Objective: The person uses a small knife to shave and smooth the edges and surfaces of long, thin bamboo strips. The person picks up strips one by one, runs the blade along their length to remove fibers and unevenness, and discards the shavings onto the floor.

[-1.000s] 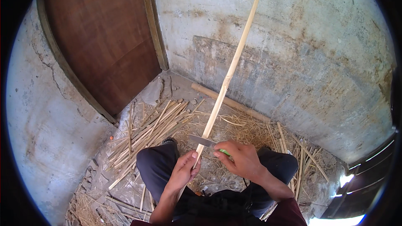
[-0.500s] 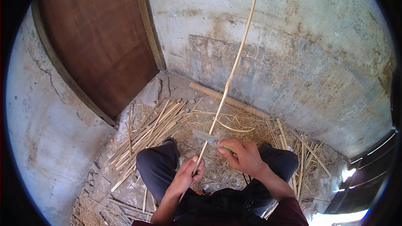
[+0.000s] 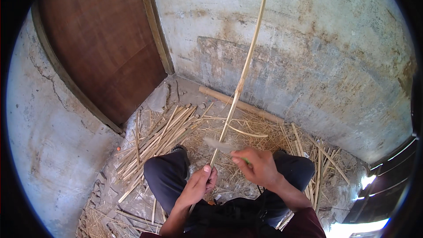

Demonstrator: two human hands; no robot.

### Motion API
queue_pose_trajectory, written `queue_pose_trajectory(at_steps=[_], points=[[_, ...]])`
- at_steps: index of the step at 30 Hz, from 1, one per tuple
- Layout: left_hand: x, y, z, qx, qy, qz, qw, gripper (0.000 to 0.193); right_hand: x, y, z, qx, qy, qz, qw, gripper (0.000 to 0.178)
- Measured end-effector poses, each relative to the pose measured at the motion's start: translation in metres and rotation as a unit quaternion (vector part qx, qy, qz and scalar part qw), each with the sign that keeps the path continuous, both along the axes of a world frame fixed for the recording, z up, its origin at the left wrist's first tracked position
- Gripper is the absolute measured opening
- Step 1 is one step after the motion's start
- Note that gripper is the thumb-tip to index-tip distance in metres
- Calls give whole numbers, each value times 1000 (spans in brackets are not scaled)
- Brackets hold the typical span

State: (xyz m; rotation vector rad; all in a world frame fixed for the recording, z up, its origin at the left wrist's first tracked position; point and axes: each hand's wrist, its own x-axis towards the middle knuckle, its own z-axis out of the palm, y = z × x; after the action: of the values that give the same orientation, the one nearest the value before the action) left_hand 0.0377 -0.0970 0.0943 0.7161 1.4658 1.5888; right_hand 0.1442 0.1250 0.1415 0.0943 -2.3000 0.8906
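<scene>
At lower centre, the left hand's grip (image 3: 199, 186) clasps a long, pale, jointed bamboo strip (image 3: 240, 84), cropped by the frame's top; the right hand's grip (image 3: 257, 166) clenches a blurred, green-handled metal knife (image 3: 228, 146).

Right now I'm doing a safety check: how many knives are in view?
1 knife, in the right hand, blade across the strip; shavings could hide others.

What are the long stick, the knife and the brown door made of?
Long stick: probably bamboo, pale and smooth, with a knobbly bump partway along.
Knife: blade likely metal, thin and grey though blurred; green handle perhaps plastic.
Brown door: looks like wood, slightly shiny, with grain-like streaks.
</scene>
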Motion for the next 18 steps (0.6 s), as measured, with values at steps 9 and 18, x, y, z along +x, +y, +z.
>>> queue_pose_trajectory(at_steps=[9, 18], points=[[13, 4, 23, -68, 167, 56, 982, 33, 1, -21, -6, 21, -15, 53, 998, 19], [24, 4, 27, -96, 311, 109, 939, 25, 0, -25, -4, 38, 36, 51, 997, 15]])
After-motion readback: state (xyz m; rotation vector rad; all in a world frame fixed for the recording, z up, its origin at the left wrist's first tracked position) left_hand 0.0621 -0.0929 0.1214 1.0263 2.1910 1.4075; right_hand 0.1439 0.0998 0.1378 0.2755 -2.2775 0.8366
